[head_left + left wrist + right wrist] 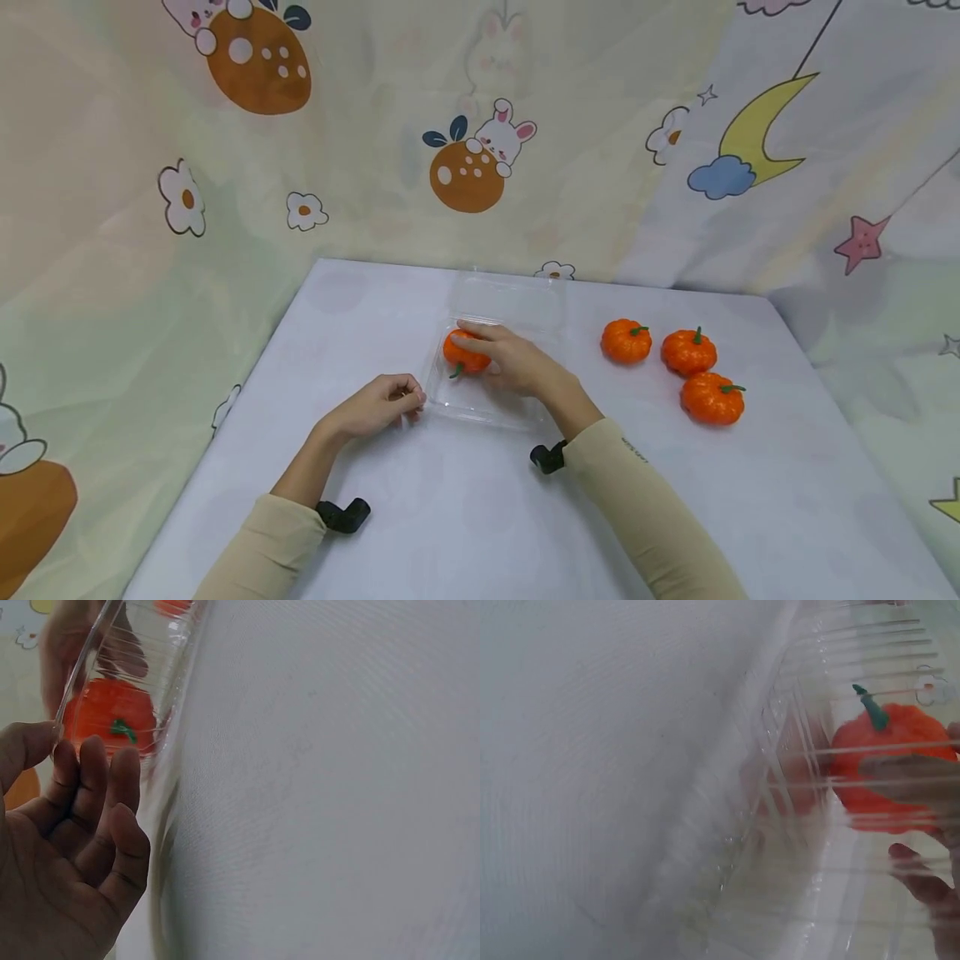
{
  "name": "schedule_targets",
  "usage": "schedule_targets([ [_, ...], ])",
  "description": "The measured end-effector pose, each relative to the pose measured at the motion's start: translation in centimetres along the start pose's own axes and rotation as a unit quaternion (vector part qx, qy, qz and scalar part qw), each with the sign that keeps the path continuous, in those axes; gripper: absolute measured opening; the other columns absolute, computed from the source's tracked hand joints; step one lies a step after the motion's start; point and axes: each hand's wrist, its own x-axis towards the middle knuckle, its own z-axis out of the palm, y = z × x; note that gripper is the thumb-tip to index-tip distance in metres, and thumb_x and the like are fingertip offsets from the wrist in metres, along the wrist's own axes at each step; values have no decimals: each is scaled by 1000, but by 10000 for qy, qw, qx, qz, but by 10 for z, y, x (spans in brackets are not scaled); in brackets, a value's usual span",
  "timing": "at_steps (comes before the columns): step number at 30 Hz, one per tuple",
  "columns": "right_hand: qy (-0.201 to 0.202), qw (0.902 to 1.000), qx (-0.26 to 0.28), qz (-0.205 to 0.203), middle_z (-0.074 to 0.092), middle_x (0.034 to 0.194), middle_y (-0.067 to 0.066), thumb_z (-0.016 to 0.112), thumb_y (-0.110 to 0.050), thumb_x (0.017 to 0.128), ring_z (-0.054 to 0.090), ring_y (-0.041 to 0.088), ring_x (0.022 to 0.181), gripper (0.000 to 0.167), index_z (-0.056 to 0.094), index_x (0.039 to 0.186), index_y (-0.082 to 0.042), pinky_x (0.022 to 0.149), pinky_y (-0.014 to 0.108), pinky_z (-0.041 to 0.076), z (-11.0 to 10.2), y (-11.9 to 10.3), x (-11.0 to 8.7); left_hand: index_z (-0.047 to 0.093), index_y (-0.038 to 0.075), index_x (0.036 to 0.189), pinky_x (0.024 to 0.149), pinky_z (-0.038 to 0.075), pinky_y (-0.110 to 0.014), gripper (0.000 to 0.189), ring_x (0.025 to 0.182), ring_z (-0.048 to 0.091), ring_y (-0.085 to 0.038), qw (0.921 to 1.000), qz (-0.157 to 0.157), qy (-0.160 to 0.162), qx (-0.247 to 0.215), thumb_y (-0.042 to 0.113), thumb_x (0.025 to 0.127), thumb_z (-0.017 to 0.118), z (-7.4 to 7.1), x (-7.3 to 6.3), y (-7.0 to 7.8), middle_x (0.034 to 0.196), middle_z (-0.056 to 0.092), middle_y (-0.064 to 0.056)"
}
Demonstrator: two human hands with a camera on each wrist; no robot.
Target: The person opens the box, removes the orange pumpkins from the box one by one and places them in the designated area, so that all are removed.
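A clear plastic clamshell box (468, 410) lies on the white table with its lid (510, 298) folded back toward the far edge. Inside, at the left, sits a small orange toy pumpkin (463, 354) with a green stem pointing toward the near side. From the right, my right hand (521, 362) reaches into the box and grips this pumpkin; the right wrist view shows the pumpkin (892, 735) and fingers through the ribbed wall (780, 772). My left hand (375, 406) is at the box's near left corner. Its thumb and forefinger pinch the rim (70, 690) in the left wrist view.
Right of the box are three more orange pumpkins: one (626, 342) stands apart, while another (688, 352) sits close to the third (712, 398), nearer the front. A patterned cloth backdrop (375, 150) hangs behind the table (450, 517).
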Motion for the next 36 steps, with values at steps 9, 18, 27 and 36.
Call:
schedule_targets([
  [9, 57, 9994, -247, -227, 33, 166, -1, 79, -9, 90, 38, 30, 149, 73, 49, 154, -26, 117, 43, 38, 2, -2, 1, 65, 3, 102, 73, 52, -34, 21, 85, 62, -29, 10000, 60, 67, 34, 23, 106, 59, 2, 1, 1, 95, 69, -16],
  [18, 102, 9995, -288, -126, 43, 157, 5, 83, -8, 87, 44, 30, 143, 77, 49, 153, -26, 116, 45, 40, 4, -1, -1, 64, 2, 102, 74, 53, -34, 22, 86, 64, -31, 10000, 80, 32, -11, 22, 106, 58, 2, 2, -2, 95, 70, -16],
  [27, 213, 9997, -28, -80, 44, 154, 3, 84, -8, 86, 44, 28, 142, 77, 49, 152, -26, 112, 44, 44, 1, -4, -7, 63, 1, 102, 75, 53, -35, 22, 84, 65, -30, 10000, 43, 49, -7, 23, 106, 57, 2, 0, -1, 94, 70, -15],
  [36, 609, 9979, 160, -160, 45, 152, 2, 86, -10, 84, 47, 26, 139, 76, 51, 150, -25, 108, 44, 48, -11, -3, -23, 64, 1, 103, 75, 55, -35, 22, 84, 65, -28, 9998, -46, 75, -156, 22, 106, 58, -1, -1, -3, 94, 70, -14],
])
